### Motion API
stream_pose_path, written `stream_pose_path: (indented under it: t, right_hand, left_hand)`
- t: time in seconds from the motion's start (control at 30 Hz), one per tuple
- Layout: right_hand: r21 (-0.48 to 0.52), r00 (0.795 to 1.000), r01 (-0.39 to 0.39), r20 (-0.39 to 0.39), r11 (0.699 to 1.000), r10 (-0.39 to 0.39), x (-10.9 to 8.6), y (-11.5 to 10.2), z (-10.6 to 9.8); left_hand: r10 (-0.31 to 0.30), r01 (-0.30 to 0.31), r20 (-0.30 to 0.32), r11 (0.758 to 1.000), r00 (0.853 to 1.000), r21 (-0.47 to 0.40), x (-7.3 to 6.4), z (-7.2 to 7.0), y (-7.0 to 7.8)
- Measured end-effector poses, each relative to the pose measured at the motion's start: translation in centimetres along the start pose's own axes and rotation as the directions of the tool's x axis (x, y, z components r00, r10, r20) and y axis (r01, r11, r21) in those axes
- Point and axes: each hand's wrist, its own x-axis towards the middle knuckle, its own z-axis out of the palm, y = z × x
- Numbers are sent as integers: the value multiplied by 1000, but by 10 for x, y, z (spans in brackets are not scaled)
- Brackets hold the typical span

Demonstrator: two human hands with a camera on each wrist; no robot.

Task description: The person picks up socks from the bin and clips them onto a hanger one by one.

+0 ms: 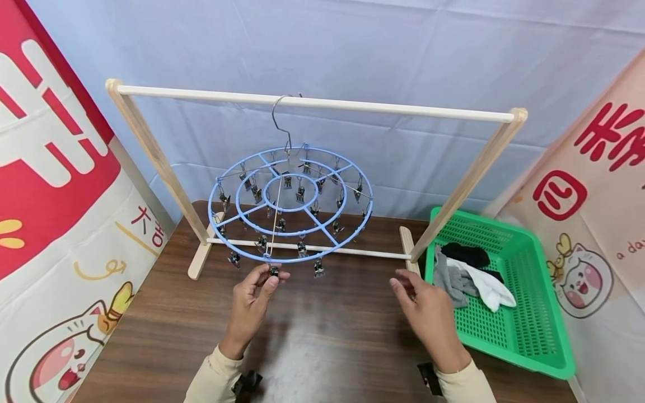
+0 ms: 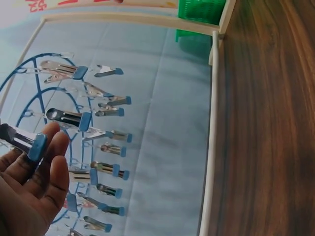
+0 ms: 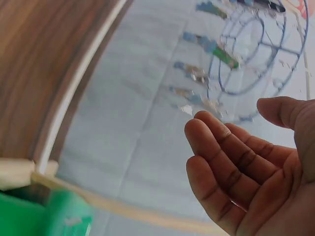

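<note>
A round blue clip hanger (image 1: 288, 260) hangs by its metal hook (image 1: 275, 115) from a wooden rack, with several metal clips dangling from its rings. At its near edge my left hand (image 1: 253, 296) holds one metal clip (image 1: 274, 271) between thumb and fingers. The left wrist view shows this clip (image 2: 22, 140), with its blue tip, against the fingers. My right hand (image 1: 427, 310) is in the air between the hanger and the green basket, holding nothing. Its fingers (image 3: 216, 147) are loosely bent in the right wrist view, with the thumb apart from them.
The wooden rack (image 1: 353, 106) stands on a brown table (image 1: 322, 347). To the right, a green basket (image 1: 529, 336) contains grey, white and black cloth pieces (image 1: 486, 285). A pale blue curtain (image 1: 403, 50) hangs behind, with printed sheets on both sides.
</note>
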Motion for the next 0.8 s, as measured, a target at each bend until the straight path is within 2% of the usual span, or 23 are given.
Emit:
stream_pose_path:
  t: [0.2,0.43,0.67,0.8]
  right_hand:
    - [-36,996,-11,-84,999,8,12,18,-23]
    - [-66,980,-136,-159,989,124,31,48,-51]
    - [-211,951,-281,-190,936,242,42,78,-63]
    - [-238,947,-314,-150,919,284,47,93,-63]
  left_hand:
    - [-26,26,1,1000,1000,-8,0,0,1]
    - [-36,36,-8,999,999,-9,0,0,3]
    - [-55,56,4,998,998,-25,1,0,6]
    - [-67,67,9,997,998,-25,0,1,7]
